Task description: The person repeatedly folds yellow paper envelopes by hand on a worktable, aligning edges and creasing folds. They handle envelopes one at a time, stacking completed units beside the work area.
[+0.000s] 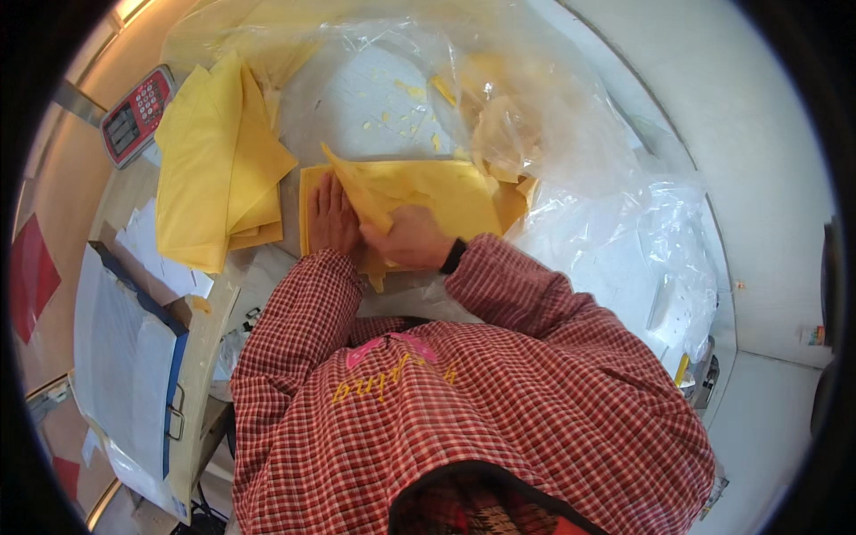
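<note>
Fingers (325,192) of the left hand (333,221) lie flat and close together in the head view, out on the left end of a yellow stack of sheets (468,201)! Over on the right hand (412,237), they're curled in against the lower edge of a lifted yellow sheet (355,183); whether they pinch it, I cannot tell. That sheet's left corner stands up just beside the left hand. The stack sits in front of the person on the table (357,85), yellow scraps (408,91) scattered beyond. Folded yellow material (198,178) lies to the left, a red keypad device (138,116) beside it, clear plastic (584,134) crumpled right.
</note>
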A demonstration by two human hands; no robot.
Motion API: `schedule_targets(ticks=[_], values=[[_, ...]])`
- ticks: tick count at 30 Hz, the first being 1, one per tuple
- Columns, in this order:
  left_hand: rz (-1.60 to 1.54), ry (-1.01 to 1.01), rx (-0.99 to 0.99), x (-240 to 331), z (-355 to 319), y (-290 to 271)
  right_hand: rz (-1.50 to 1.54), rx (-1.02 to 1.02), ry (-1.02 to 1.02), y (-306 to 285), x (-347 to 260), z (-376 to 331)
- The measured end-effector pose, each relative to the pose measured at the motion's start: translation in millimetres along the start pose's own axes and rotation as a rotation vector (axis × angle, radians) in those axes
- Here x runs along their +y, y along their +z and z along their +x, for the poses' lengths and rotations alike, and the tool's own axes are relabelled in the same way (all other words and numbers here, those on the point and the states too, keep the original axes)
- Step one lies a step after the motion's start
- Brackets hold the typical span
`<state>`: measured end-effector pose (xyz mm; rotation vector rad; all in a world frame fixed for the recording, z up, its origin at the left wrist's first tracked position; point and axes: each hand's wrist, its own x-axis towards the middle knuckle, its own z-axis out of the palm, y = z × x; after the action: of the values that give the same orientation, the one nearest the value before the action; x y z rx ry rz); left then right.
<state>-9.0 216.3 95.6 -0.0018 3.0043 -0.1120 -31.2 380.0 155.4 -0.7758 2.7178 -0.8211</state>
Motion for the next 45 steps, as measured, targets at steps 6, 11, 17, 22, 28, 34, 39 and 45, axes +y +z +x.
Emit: schedule_targets(ticks=[6,11,17,22,28,34,39,45], values=[[-0.233,-0.04,0.248,3.9,-12.7,-5.7,0.523,-0.518,0.174,-88.0,30.2,38.9],[-0.306,-0.04,0.253,3.2,-17.5,-10.1,0.581,-0.618,0.164,-108.0,43.0,60.7],[-0.272,-0.061,0.216,3.7,-22.1,-14.5,0.31,-0.567,0.194,-133.4,51.1,88.3],[-0.181,-0.064,0.133,13.0,-17.1,-14.9,1.035,-0.241,-0.247,-320.3,128.0,140.6],[-0.061,-0.129,0.082,13.5,-6.9,-7.4,0.297,-0.444,0.141,-219.5,20.8,134.4],[-0.014,-0.167,0.077,19.8,1.7,-5.2,0.048,-0.77,0.075,-95.1,-47.0,155.4],[-0.092,-0.114,0.191,21.1,-0.2,0.5,0.502,-0.846,0.16,-58.9,19.8,157.0],[-0.237,-0.174,0.204,26.8,-3.7,-4.8,0.68,-0.546,0.389,-110.3,42.5,80.8]])
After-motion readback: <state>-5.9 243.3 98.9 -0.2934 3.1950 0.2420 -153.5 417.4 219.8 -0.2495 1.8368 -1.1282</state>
